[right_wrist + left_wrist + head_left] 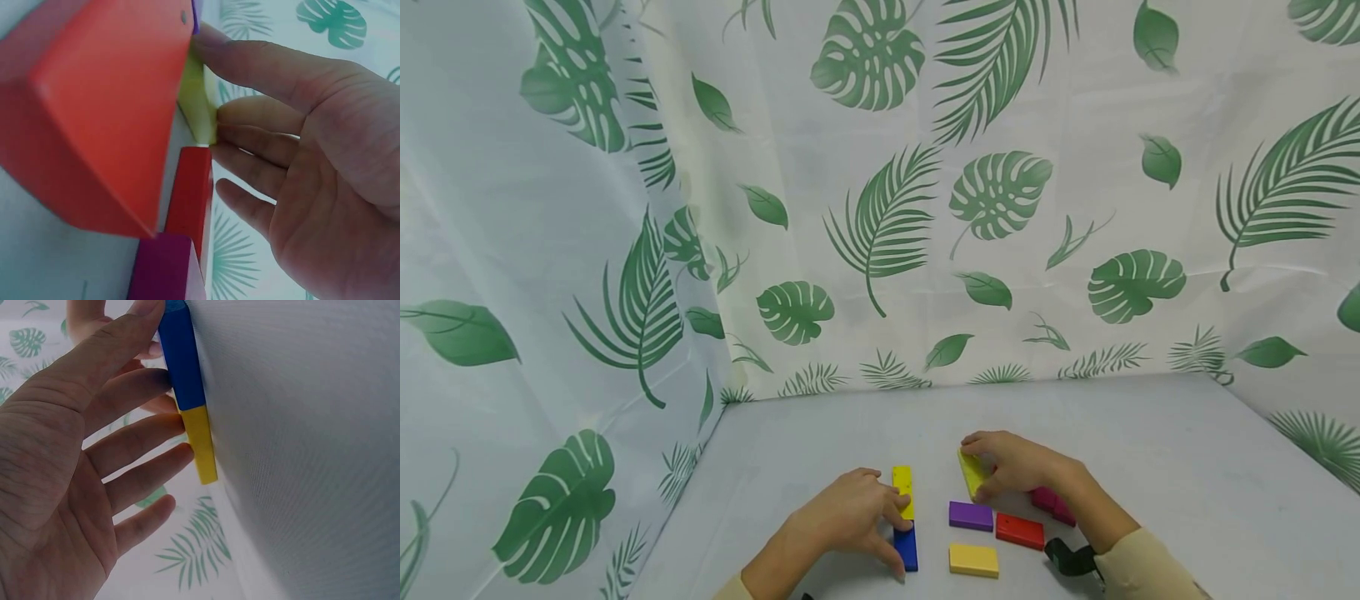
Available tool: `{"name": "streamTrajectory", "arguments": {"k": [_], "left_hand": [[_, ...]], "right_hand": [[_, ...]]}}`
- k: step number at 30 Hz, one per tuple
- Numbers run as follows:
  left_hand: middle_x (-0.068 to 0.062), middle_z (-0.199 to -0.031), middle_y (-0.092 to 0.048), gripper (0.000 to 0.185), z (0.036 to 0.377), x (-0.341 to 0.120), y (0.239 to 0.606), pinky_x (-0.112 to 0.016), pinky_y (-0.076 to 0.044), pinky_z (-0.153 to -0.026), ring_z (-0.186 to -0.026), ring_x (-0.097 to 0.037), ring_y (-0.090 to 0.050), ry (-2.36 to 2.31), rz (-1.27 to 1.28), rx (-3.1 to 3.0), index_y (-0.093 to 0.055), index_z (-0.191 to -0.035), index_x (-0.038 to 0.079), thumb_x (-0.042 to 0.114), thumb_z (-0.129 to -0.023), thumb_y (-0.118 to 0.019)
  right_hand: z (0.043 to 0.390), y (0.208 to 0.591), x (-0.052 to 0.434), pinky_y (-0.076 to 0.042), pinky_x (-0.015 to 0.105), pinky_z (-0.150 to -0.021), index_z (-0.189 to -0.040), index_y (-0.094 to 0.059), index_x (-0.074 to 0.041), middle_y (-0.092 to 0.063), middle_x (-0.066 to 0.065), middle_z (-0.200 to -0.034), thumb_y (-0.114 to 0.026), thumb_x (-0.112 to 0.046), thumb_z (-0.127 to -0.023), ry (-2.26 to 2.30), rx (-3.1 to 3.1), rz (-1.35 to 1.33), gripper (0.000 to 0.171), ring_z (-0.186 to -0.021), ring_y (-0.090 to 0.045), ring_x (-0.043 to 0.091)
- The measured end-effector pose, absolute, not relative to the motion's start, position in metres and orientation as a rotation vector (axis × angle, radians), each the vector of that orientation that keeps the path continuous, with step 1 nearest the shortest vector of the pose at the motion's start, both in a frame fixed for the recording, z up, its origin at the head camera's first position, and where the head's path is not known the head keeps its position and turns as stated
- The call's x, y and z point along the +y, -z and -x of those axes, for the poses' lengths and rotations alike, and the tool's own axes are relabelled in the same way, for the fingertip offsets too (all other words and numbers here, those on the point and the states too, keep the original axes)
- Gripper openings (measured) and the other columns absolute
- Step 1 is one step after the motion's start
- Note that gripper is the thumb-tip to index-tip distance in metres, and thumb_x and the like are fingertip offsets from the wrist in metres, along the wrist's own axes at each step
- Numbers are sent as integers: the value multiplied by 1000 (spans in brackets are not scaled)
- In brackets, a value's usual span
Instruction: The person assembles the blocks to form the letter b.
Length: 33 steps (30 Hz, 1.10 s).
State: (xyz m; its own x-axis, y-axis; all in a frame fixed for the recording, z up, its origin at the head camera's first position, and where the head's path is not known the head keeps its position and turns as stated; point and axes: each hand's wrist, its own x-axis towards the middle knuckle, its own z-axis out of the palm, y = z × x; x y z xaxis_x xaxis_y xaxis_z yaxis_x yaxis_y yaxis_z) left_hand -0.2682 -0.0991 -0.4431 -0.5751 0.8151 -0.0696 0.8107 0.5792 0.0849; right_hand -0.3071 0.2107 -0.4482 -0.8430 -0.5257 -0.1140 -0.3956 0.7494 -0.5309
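A flat yellow block (973, 560) lies nearest the camera on the grey table (1150, 467), with a purple block (971, 516) just behind it and a red block (1020, 531) just to the right of that purple one. Left of the purple block, a blue block (906, 547) and a yellow block (903, 490) are lined up end to end, touching, and are steadied by the straight, spread fingers of the left hand (842, 521); nothing is gripped there. Behind the purple block, a second yellow piece (972, 472) is pinched at its edges by the right hand (1015, 462) and appears tilted off the table. A magenta block (1051, 503) is partly hidden under the right wrist. A slip of that pinch would likely drop the tilted piece onto the purple block. A nudge from the left fingertips could push the blue-and-yellow line out of true.
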Motion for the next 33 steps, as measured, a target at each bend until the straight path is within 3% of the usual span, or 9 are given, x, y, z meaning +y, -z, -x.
{"name": "streamTrajectory", "arguments": {"k": [8, 17, 26, 33], "left_hand": [[11, -136, -68, 57, 269, -99, 444, -43, -45, -117, -129, 1, -61, -59, -1412, 2712, -78, -118, 38, 72, -72, -81], [12, -136, -68, 57, 269, -99, 445, -43, -45, -118, -128, 1, -61, -67, -1396, 2700, -78, -118, 39, 72, -72, -81], [12, -136, -68, 56, 268, -99, 443, -44, -45, -118, -128, 2, -61, -68, -1379, 2694, -78, -118, 39, 72, -73, -80], [12, -136, -68, 55, 268, -99, 442, -43, -45, -118, -128, 1, -61, -56, -1380, 2696, -79, -117, 39, 72, -73, -81]], "right_hand": [[311, 457, 205, -38, 64, -118, -139, -65, -3, -55, 16, -154, -87, -33, -84, 726, 2726, 779, 66, -145, -47, 43], [310, 460, 199, -39, 64, -117, -142, -62, -4, -52, 17, -156, -91, -29, -80, 718, 2759, 727, 73, -145, -47, 43], [313, 463, 196, -45, 63, -113, -141, -64, -7, -57, 13, -149, -92, -39, -77, 709, 2858, 756, 77, -139, -51, 38], [313, 459, 190, -43, 62, -116, -143, -62, -7, -55, 14, -152, -91, -37, -79, 730, 2914, 753, 76, -142, -49, 38]]}}
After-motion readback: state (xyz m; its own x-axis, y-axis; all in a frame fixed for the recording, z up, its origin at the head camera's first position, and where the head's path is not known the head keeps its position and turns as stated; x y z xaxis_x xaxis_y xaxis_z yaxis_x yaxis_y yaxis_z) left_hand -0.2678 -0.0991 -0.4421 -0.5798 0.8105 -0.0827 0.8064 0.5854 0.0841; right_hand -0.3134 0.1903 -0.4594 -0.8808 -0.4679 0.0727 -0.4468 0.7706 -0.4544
